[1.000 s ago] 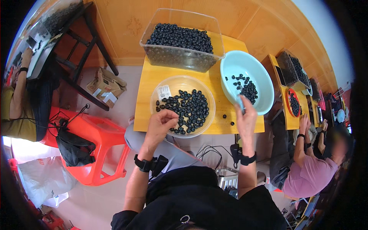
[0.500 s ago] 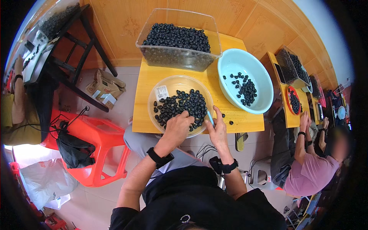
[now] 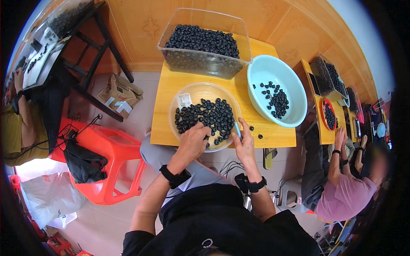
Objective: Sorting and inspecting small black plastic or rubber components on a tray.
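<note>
beads, dark and round, some showing a hole, lie loose in a clear round tub at the near edge of a yellow table. the left hand has its fingertips down among those at the tub's near side, bunched narrow; whether a bead is pinched there i cannot tell. the right hand, at the tub's right rim, seems to hold a slim pale blue stick between thumb and forefinger. each bead looks light, hard and smooth, likely to roll or slip, and hardly fragile; a fingertip pinch across its round sides should suit best. the tub looks thin and slightly bendy, so its rim would be the place to steady it.
</note>
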